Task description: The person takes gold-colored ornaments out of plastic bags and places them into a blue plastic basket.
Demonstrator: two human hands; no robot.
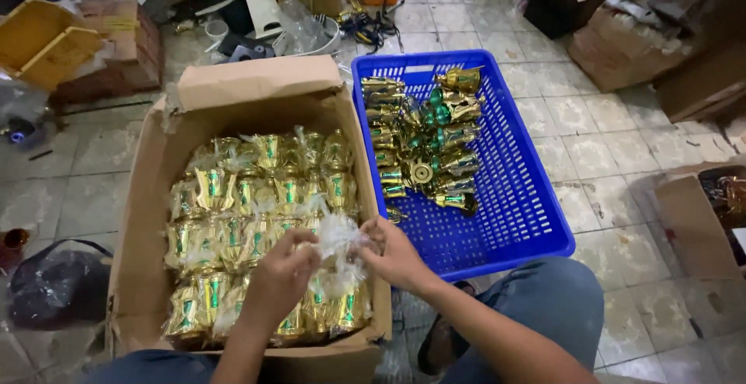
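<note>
Both hands, left hand (pixel 286 269) and right hand (pixel 395 253), pinch a crinkled clear wrapper (pixel 339 238); what it holds is hidden. Beneath them a cardboard box (pixel 148 197) is packed with wrapped gold-and-green pieces (pixel 256 221). Just right of the right hand, a blue crate (pixel 528 197) holds unwrapped ones (pixel 427 147), with its right half bare.

Even indoor light, soft shadows, glare on plastic wrap (pixel 338 236), wide-angle edge bending.
</note>
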